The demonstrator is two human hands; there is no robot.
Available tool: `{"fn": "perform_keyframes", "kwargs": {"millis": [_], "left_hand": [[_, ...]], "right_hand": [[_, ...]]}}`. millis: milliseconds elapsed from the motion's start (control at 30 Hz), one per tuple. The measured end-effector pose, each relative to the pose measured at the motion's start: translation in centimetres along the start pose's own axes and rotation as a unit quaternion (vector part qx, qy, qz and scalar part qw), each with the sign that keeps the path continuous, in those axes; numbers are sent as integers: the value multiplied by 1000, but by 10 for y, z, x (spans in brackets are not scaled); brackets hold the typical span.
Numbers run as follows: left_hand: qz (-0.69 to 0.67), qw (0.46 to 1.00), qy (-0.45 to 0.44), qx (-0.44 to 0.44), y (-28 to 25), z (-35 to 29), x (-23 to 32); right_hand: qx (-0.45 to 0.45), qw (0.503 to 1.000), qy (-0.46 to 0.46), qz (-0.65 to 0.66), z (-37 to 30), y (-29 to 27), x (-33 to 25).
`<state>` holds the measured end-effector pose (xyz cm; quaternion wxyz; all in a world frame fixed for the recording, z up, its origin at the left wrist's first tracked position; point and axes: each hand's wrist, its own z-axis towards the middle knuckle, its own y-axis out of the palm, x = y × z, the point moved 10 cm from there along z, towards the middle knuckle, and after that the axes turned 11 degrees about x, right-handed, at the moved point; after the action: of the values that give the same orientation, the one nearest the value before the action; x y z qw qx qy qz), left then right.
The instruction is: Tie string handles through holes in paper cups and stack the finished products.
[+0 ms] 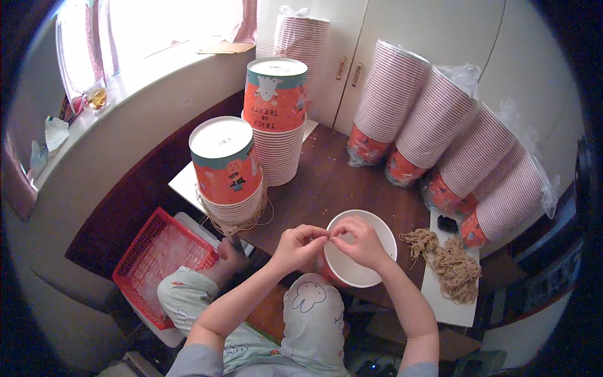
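Note:
A paper bucket [370, 270] with a white inside and an orange outer wall stands at the table's near edge, its mouth facing up. Over its left rim, my left hand [300, 246] is closed in a pinch. My right hand [359, 244] pinches too, above the bucket's opening, its fingertips meeting those of the left. Something tiny may be between them, too small to make out. Right of the bucket lies a heap of tan twine [457, 269], with a smaller bundle [419, 244] beside it.
Upside-down bucket stacks stand at left: a nearer one [227, 179] with cord loops [235, 226] round its base, a taller one [276, 103] behind. Several plastic-wrapped stacks [389, 88] line the back right. A small black object [447, 224] lies near the twine; a red basket [160, 264] is at lower left.

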<state>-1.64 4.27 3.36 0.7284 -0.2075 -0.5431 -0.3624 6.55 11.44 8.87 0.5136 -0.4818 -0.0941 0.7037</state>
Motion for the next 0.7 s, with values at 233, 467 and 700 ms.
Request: {"fn": "perform_keyframes", "kwargs": {"millis": [233,467,700], "left_hand": [[81,996,-34,-14,4,1,-4],[138,989,58,-12,5,3,12],[-76,958,-249,-116,21,-14,-27]], "right_hand": [[0,999,23,31,-1,2,7],[-23,998,32,40,0,4,3],[-15,999,-20,-24,0,0,-4]]}}
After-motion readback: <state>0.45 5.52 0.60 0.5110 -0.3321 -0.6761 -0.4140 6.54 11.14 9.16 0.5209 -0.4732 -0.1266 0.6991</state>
